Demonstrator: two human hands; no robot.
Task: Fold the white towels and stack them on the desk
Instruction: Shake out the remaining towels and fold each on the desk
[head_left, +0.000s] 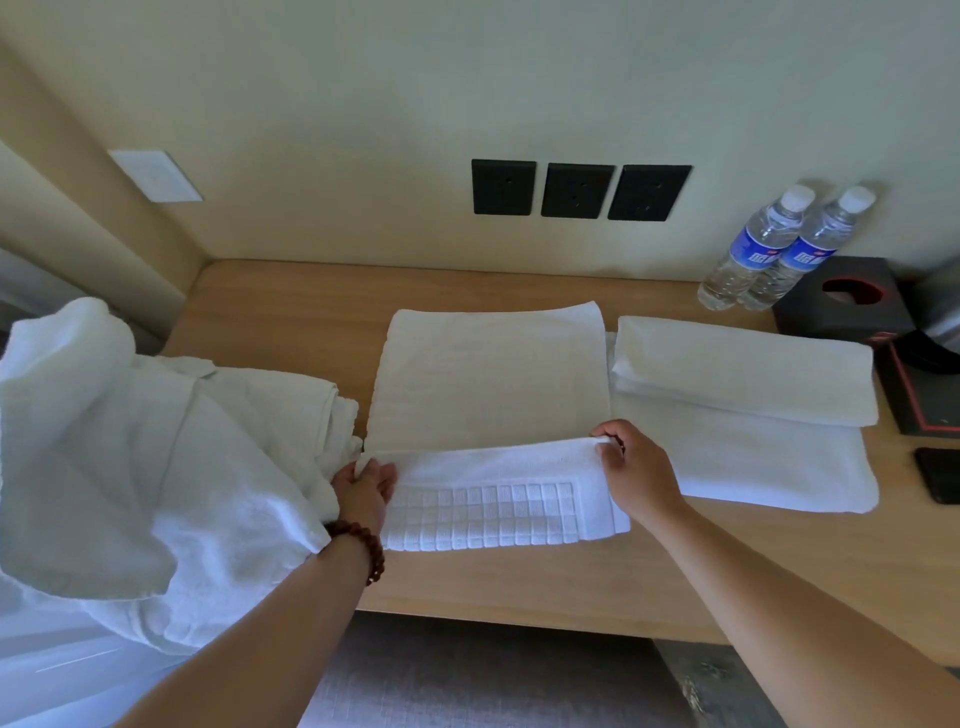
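Blue labels on the water bottles (779, 249) are too blurred to read. Left hand (366, 488) and right hand (636, 467) pinch the half-folded towel's (488, 395) near flap, mid-desk (291, 312).

A light wooden desk (291, 301) runs along the wall. In its middle lies a white waffle-patterned towel (491, 384), its near edge folded back. Just to the right sit two folded white towels (748, 415), one atop the other. A heap of unfolded white towels (156, 441) spills over the left end. Two clear plastic water bottles (769, 249), a black tissue box (844, 301) and a dark flat phone (940, 475) stand at the right.
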